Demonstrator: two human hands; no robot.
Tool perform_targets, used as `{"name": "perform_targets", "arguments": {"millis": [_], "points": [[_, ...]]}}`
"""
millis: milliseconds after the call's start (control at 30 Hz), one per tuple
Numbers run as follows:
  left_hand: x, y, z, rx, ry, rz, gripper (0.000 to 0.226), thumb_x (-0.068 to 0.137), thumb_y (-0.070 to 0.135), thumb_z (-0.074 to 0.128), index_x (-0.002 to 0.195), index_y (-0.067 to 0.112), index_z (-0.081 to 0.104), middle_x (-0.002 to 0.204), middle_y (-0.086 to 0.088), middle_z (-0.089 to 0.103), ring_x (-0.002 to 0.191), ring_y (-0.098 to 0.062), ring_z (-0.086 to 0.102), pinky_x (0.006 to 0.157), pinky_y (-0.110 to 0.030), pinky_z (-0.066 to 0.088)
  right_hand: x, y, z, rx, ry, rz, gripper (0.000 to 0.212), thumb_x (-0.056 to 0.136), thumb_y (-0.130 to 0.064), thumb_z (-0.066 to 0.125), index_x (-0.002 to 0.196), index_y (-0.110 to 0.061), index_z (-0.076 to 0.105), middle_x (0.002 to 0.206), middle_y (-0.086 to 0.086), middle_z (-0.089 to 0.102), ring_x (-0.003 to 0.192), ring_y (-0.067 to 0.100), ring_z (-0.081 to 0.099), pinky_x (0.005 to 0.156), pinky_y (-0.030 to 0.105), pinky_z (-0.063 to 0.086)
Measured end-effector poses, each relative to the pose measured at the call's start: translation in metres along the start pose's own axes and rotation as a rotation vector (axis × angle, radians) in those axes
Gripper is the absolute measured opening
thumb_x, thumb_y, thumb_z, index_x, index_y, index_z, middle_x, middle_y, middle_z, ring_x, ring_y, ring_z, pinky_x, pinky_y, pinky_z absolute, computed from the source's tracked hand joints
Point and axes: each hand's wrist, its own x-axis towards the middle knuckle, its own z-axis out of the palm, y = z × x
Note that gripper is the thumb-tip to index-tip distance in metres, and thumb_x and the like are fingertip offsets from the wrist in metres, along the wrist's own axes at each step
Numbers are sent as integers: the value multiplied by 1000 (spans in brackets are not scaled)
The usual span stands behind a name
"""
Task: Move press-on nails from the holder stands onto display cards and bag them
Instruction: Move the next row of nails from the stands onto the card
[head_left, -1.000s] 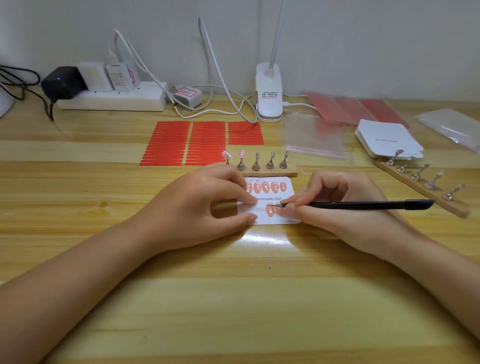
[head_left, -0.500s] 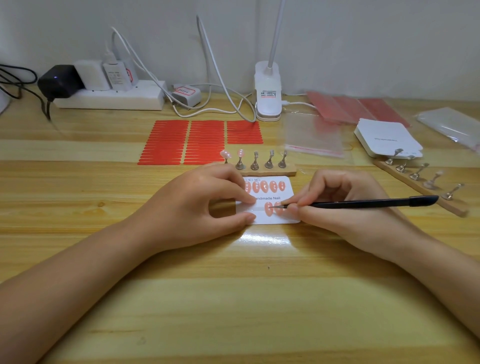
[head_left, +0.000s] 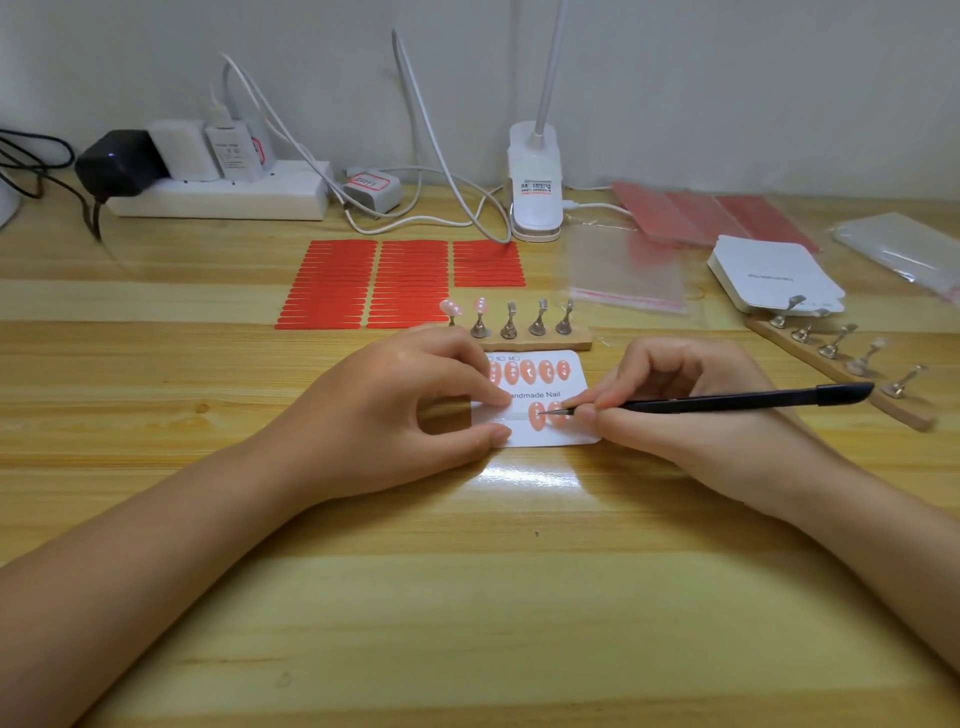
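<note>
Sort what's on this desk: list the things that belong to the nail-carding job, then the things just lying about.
In the job:
display card
nails on the card
black tool
near holder stand
far holder stand
card stack
clear bags
left hand
right hand

Lying about:
power strip
lamp base
cables

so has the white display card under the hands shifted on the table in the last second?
No. The white display card keeps the same gap below the wooden holder stand; the left hand still pins it.
</note>
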Motion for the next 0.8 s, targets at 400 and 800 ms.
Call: {"name": "perform_targets", "arguments": {"millis": [400,800], "points": [[0,0,0,6,3,-2,32,78,40,65,94,15,73,91,5,62,83,-7,56,73,-28,46,0,4,-3,-3,10,-22,17,69,-1,74,62,-7,61,70,7,71,65,48,59,53,38,46],[0,0,0,-2,0,4,36,78,43,59,94,15,73,91,6,61,83,-7,56,74,-28,46,-1,1,0,9,1,-28,20,67,-2,75,56,-5,58,68,3,72,65,48,59,52,28,44]]}}
